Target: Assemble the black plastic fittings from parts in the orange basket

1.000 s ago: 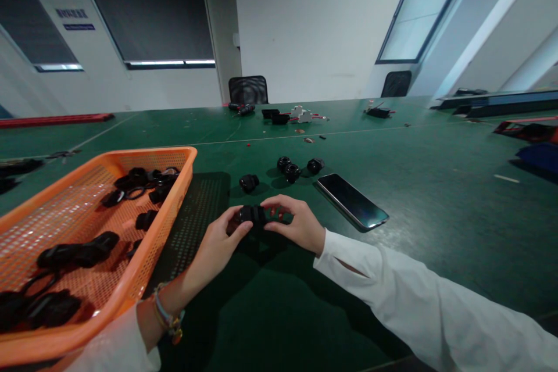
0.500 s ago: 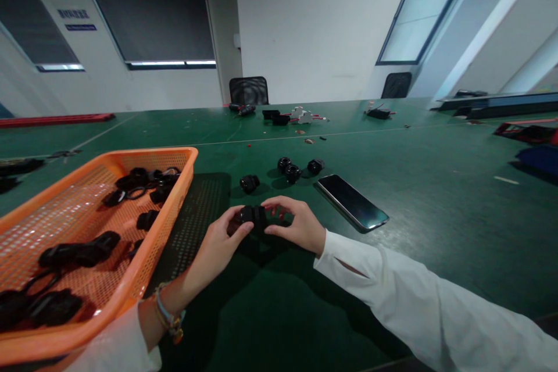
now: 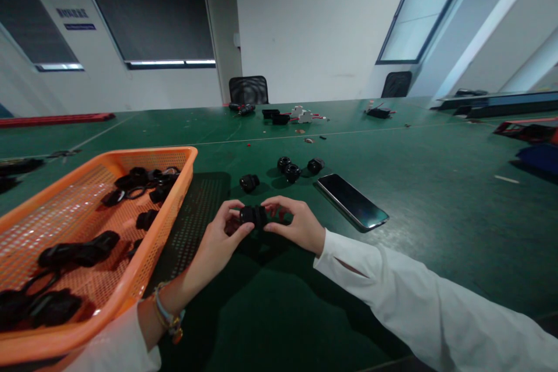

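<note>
Between my two hands is a black ribbed fitting point(image 3: 253, 217), held level just above the green table point(image 3: 436, 197). My left hand point(image 3: 224, 229) grips its left end between thumb and fingers. The fingertips of my right hand point(image 3: 296, 222) close on its right end. Just beyond lies a single black fitting point(image 3: 249, 183), and farther right a black fitting point(image 3: 292, 172) sits in a small group with others like it.
An orange mesh basket point(image 3: 174, 203) with several black parts stands at the left. A phone point(image 3: 352, 201) lies right of my hands. Toward the far edge are white connectors point(image 3: 301, 114) with red wires and black pieces. Two chairs stand behind the table.
The fingers of my left hand have shifted slightly on the fitting, showing more of its left end. My right hand has hardly moved.
</note>
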Available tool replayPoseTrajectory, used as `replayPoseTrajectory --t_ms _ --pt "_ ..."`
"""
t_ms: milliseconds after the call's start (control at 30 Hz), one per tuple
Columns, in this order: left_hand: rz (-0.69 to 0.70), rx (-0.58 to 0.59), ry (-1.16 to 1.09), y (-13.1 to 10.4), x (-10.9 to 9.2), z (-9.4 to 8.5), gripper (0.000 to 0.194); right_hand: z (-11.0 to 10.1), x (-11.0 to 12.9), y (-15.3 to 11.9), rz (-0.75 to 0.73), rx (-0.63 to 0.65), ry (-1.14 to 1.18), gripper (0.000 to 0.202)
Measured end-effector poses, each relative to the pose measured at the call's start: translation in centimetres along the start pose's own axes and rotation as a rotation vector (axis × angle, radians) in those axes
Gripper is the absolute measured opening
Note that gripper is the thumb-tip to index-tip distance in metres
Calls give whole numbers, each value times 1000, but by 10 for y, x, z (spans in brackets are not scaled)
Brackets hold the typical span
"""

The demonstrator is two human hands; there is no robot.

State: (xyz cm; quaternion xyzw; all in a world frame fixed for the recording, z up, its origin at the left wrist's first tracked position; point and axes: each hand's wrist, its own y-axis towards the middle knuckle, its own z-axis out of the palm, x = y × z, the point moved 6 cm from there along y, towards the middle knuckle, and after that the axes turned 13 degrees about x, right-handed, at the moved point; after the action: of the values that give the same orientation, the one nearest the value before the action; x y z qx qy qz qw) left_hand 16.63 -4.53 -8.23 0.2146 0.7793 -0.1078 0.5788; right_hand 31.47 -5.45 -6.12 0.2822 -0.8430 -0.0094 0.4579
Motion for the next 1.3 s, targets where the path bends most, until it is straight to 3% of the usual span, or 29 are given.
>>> replayPoseTrajectory --t_ms 567,867,1300 --pt "15 26 3 -2 -2 1 36 -1 1 -1 9 -43 -49 31" --pt "31 -78 139 -4 -9 -8 35 -4 0 -1 1 -59 -80 30" --pt "20 -83 88 -3 -9 -9 35 -4 -1 -1 8 -48 -37 34"
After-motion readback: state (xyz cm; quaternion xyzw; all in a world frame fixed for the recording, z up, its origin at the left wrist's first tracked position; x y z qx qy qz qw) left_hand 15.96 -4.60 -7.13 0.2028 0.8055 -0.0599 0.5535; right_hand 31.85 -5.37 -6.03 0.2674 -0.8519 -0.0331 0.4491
